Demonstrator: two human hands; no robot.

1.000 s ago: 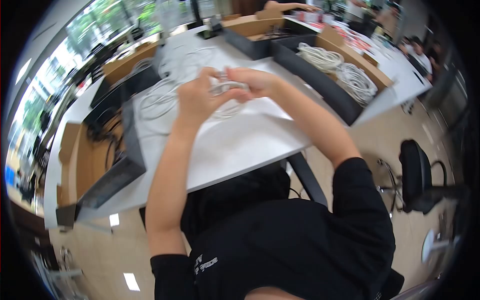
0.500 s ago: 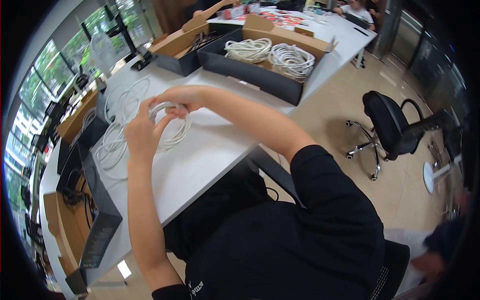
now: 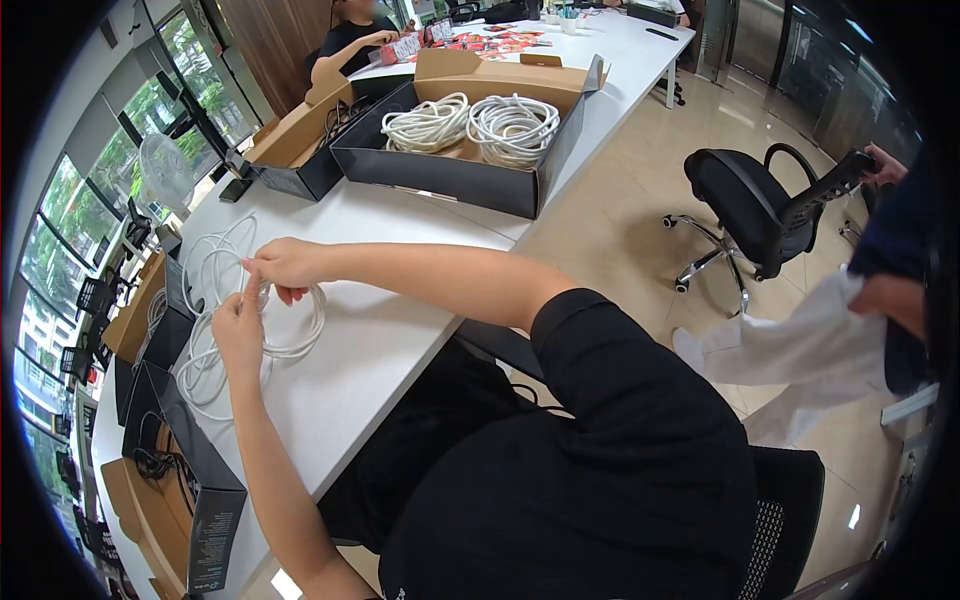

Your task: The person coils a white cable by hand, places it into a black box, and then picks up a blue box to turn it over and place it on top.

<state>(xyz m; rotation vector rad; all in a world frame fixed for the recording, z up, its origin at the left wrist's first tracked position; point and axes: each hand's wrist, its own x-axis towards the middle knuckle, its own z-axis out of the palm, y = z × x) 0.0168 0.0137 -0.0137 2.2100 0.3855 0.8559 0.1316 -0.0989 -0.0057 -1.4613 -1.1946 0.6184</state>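
L hand [image 3: 238, 340] & R hand [image 3: 285, 264], fingers closed, grip white cable [image 3: 320, 320] over tabletop [image 3: 350, 370], in from near edge, prob. so loops don't slip apart.

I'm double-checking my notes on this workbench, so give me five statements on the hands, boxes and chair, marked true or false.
1. My left hand and right hand are close together by the white cable on the table. True.
2. The box with the two coils stands on the floor. False: it stands on the table.
3. Those coils are black. False: they are white.
4. The lower-left box has black cables in it. True.
5. The black office chair has no wheels. False: its base has wheels.
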